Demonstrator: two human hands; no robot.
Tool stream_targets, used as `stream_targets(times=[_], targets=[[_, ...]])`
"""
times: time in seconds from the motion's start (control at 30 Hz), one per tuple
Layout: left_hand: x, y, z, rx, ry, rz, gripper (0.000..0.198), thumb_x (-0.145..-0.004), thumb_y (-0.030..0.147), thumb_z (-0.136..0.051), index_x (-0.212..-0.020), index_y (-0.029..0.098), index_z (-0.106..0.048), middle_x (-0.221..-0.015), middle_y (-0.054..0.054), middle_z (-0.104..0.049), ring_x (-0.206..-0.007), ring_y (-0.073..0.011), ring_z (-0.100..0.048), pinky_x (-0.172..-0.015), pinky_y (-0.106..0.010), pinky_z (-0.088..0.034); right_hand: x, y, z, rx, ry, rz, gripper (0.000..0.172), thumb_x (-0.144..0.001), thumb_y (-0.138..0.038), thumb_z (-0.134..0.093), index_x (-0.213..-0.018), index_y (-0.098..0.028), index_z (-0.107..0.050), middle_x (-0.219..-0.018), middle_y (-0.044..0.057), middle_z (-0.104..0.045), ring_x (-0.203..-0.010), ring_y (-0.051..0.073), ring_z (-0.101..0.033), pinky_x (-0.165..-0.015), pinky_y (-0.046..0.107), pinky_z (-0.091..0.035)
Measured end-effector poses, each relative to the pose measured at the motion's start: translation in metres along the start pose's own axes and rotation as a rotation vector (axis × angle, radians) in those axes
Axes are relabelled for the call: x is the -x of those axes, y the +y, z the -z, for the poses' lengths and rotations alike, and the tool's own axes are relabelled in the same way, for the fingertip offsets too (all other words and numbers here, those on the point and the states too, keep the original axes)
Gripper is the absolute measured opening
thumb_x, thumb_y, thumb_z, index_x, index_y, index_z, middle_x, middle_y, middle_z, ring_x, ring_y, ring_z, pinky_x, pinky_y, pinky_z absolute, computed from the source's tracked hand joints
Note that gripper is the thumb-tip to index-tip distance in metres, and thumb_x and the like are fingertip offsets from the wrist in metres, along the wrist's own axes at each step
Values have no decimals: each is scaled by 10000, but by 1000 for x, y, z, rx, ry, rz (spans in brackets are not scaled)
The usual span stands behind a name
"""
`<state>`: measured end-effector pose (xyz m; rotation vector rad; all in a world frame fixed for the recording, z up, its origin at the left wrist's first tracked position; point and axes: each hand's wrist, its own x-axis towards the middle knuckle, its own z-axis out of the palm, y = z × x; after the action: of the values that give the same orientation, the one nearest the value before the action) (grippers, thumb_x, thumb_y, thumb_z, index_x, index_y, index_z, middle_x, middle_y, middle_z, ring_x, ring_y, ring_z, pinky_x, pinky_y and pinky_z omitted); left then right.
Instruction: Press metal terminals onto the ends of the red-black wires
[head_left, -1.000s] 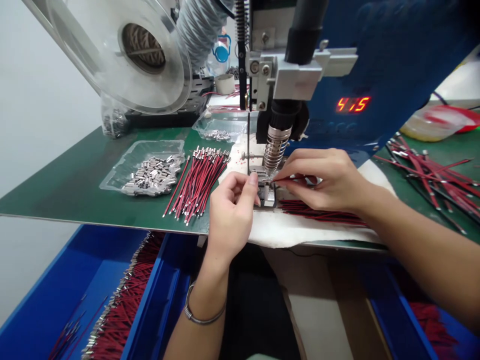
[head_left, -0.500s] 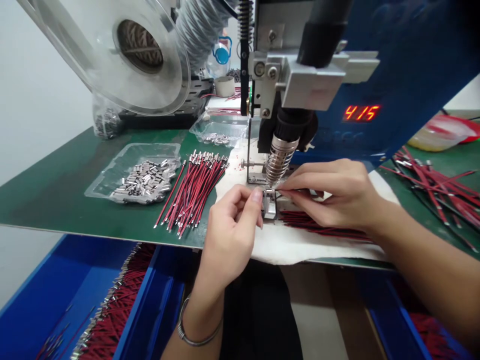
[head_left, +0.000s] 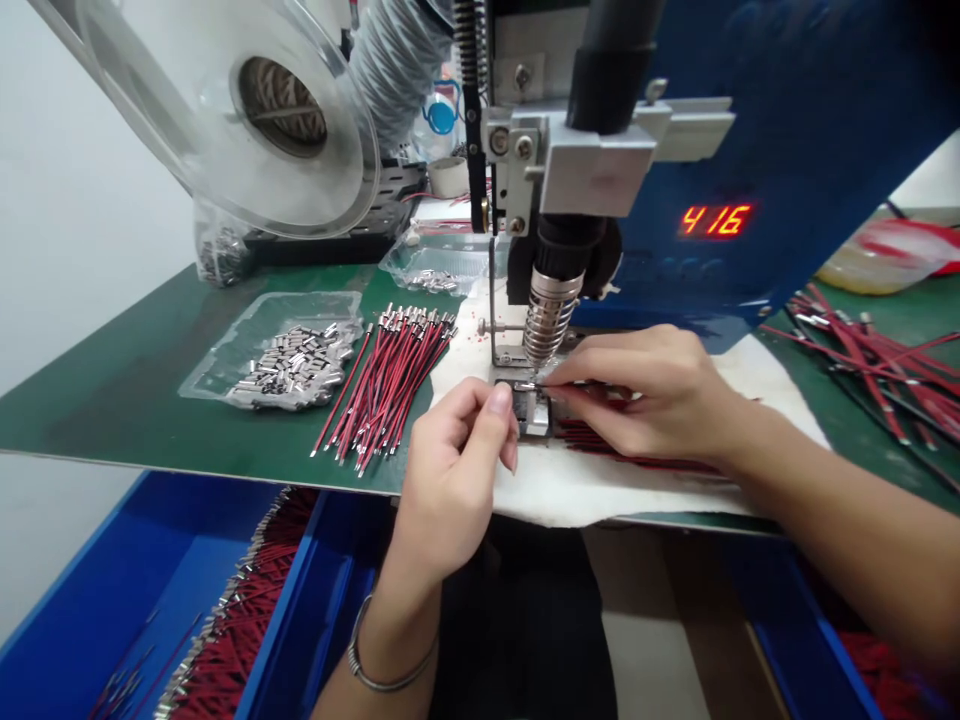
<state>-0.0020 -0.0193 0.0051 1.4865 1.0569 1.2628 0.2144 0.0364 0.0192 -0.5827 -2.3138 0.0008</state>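
My right hand [head_left: 649, 390] pinches a thin dark wire [head_left: 545, 386] just under the soldering head of the machine. The wire's left end meets a small metal connector [head_left: 527, 386] on the metal fixture [head_left: 534, 415]. On the left side of that fixture is my left hand [head_left: 457, 470], thumb and forefinger closed together; what they grip is hidden. Above the connector stands the soldering head [head_left: 553, 310], wrapped in a silver coil, its tip close to the fingers. Red and black wires [head_left: 637, 450] lie on the white cloth below my right hand.
To the left are a clear tray of metal connectors [head_left: 296, 365] and a bundle of wires with connectors [head_left: 390, 380]. Loose wires [head_left: 885, 360] lie at right. Below the table edge, a blue drawer [head_left: 90, 560] holds more wires. The blue machine's display [head_left: 716, 220] reads 416.
The display has gone from 415 to 416. The view has shifted slightly, so the machine and both hands appear a little further left. Both hands remain at the fixture.
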Motion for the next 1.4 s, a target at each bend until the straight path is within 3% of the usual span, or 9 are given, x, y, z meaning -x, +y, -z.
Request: stream_targets(times=[0.3,0.5,0.8,0.93,1.17,1.4], targets=[[-2,4,24,-595,96,-251,273,-1063,281,-584,-806,211,-645,-664,18,-670,-576,-127,-586,-562,-298,-380,-1,-3,4,70,6,19,102,-999,-126,-658,-964,-207,-708,-872,30,-809,-696,157,-733,-597,285,-519],[-19,9,26,-899,176,-407,184,-1001,259,-647,-821,216,-646,-621,48,-626,-478,-112,-437,-540,-307,-307,-1,-4,3,48,-26,-16,122,-998,-104,-639,-968,-203,-705,-873,36,-802,-707,163,-739,-608,292,-528],[-28,2,26,-930,240,-530,185,-986,221,-641,-804,214,-613,-601,53,-571,-478,-108,-394,-545,-305,-297,-1,-5,5,56,-45,-15,140,-976,-92,-655,-985,-223,-702,-893,22,-802,-707,172,-731,-604,303,-498],[-25,-4,27,-934,200,-511,186,-992,249,-656,-811,217,-624,-595,56,-599,-451,-102,-377,-537,-305,-295,-1,-6,6,88,-38,-14,136,-985,-107,-656,-973,-233,-707,-905,24,-811,-720,184,-745,-604,316,-502],[-22,-7,18,-1031,192,-505,184,-1001,295,-645,-831,225,-653,-658,8,-707,-546,-151,-570,-575,-320,-333,-2,-7,7,122,-46,-16,150,-996,-123,-648,-982,-255,-719,-913,11,-813,-723,187,-746,-603,326,-524],[-19,-10,19,-1047,208,-508,234,-1034,302,-611,-826,207,-662,-658,-4,-690,-563,-150,-578,-585,-324,-329,-1,-7,7,92,-42,-20,120,-1002,-125,-658,-1006,-224,-724,-916,21,-809,-727,174,-738,-610,315,-522]])
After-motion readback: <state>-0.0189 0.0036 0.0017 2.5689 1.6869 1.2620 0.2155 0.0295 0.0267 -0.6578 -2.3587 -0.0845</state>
